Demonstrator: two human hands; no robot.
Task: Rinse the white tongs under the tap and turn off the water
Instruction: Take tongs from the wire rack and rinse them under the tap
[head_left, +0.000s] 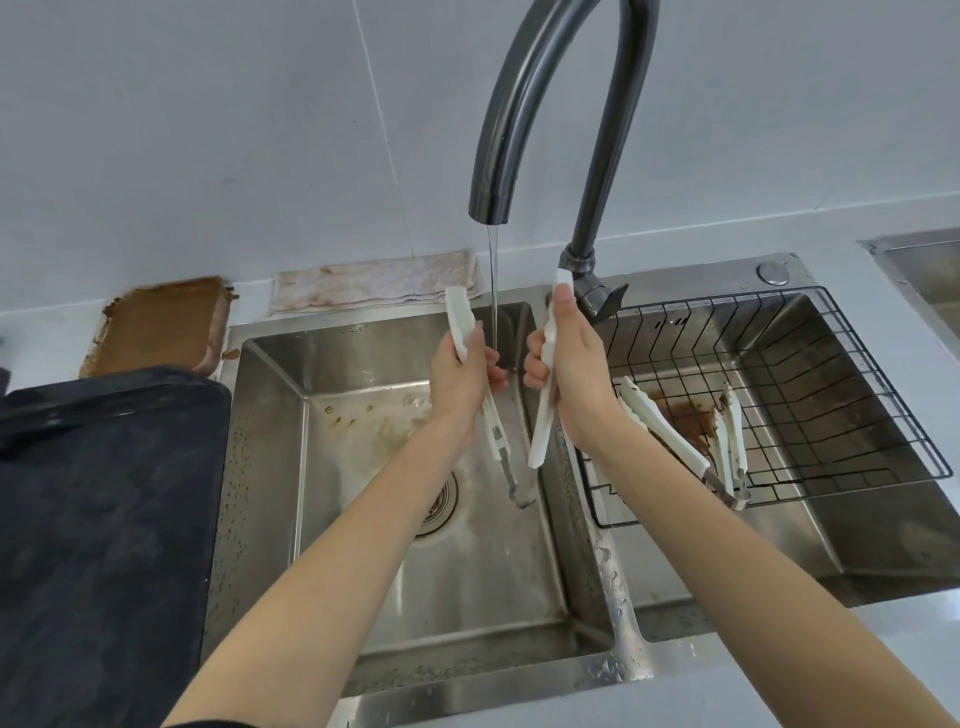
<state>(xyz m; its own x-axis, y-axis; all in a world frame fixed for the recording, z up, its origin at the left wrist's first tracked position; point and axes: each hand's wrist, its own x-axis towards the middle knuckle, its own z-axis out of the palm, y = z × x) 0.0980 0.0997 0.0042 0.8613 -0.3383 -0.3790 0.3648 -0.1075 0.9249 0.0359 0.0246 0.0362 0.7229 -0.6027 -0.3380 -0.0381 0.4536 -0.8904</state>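
Observation:
The white tongs (541, 431) are held spread wide over the left sink basin (363, 519), tips up and metal hinge end down. My left hand (464, 382) grips the left arm and my right hand (574, 376) grips the right arm. A thin stream of water (492, 291) falls from the dark curved tap (491, 171) between the two arms, close to my left fingers. The tap's lever (608, 304) sits just behind my right hand, untouched.
A black wire basket (883, 415) rests in the right basin with two more white tongs (670, 431) inside. A dark tray (104, 519) lies on the counter at left. Behind it are a brown-stained tray (156, 327) and a stained cloth (374, 283). The drain (441, 501) is below my left forearm.

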